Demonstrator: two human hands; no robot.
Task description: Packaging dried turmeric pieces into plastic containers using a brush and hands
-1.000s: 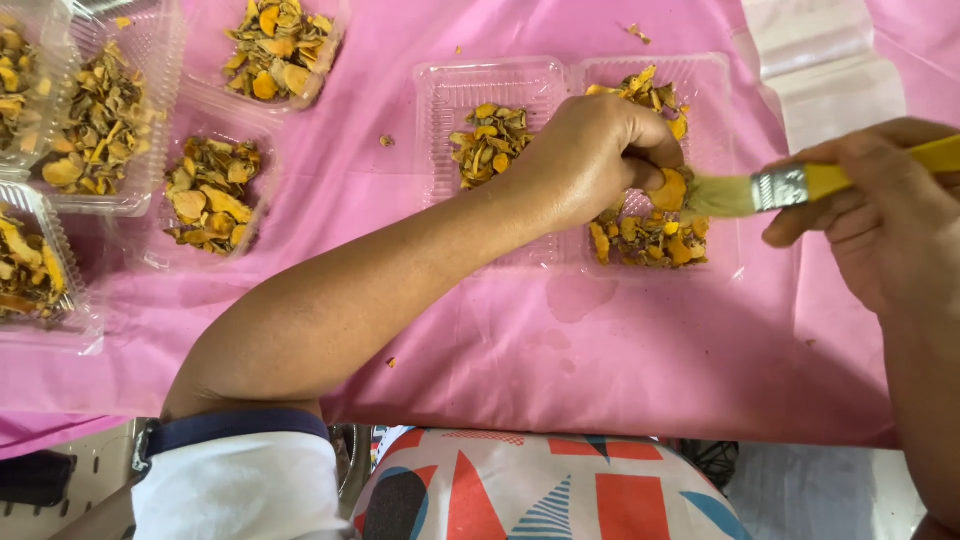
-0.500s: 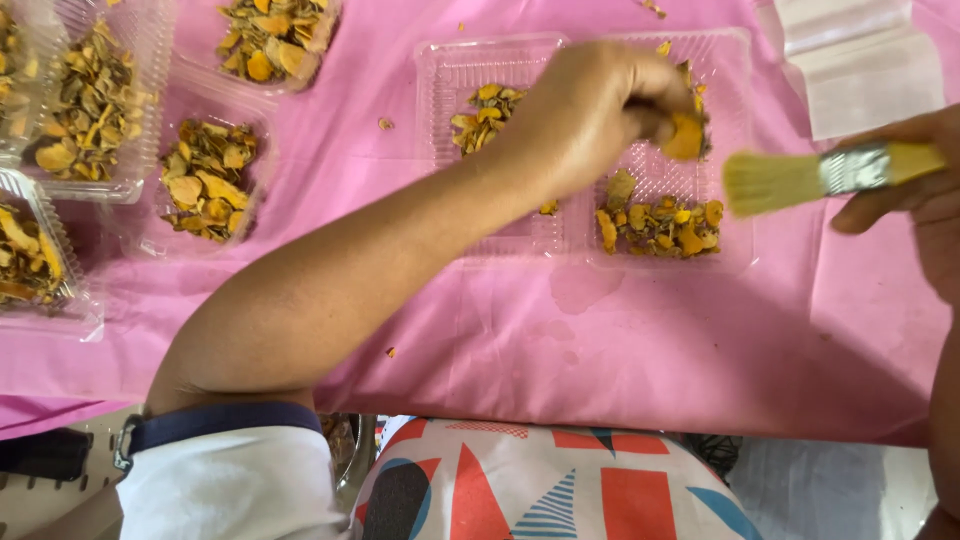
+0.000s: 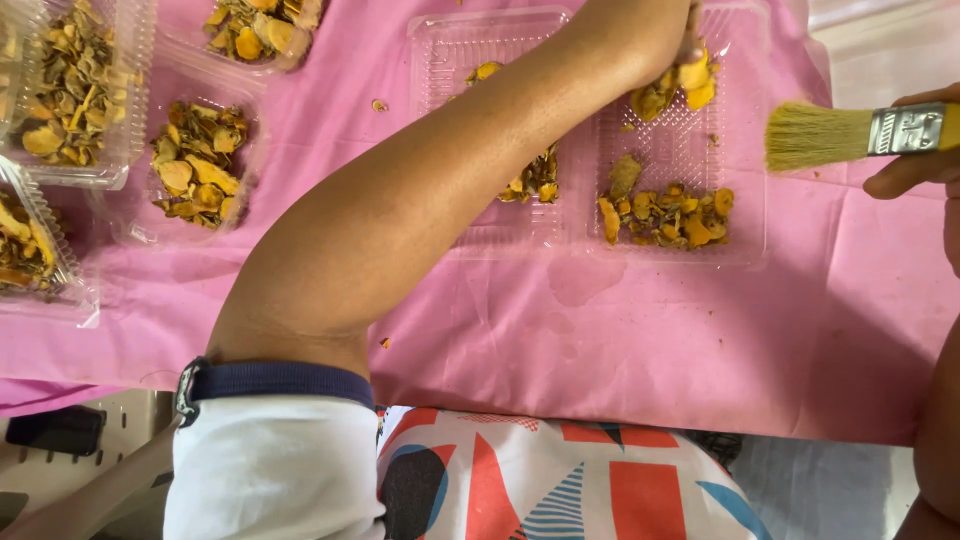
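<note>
A: Where is the left hand [image 3: 655, 35]?

B: It reaches across to the far end of the clear, ridged plastic tray [image 3: 745, 215], fingers pinched together on yellow-orange dried slices [image 3: 685, 80].

A: And the right hand [image 3: 915, 165]?

B: It is closed on a flat paintbrush with pale bristles and a metal ferrule [image 3: 850, 132], held just beside the tray, above the pink cloth [image 3: 640, 340].

A: Advice?

B: Probably lift the slices clear, then brush lightly, so crumbs fall into the tray.

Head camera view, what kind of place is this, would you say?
Probably a small food-sorting or packing table. A pink table cover carries clear plastic trays of dried yellow-orange slices; the left hand picks some up while the right hand holds a paintbrush.
</note>
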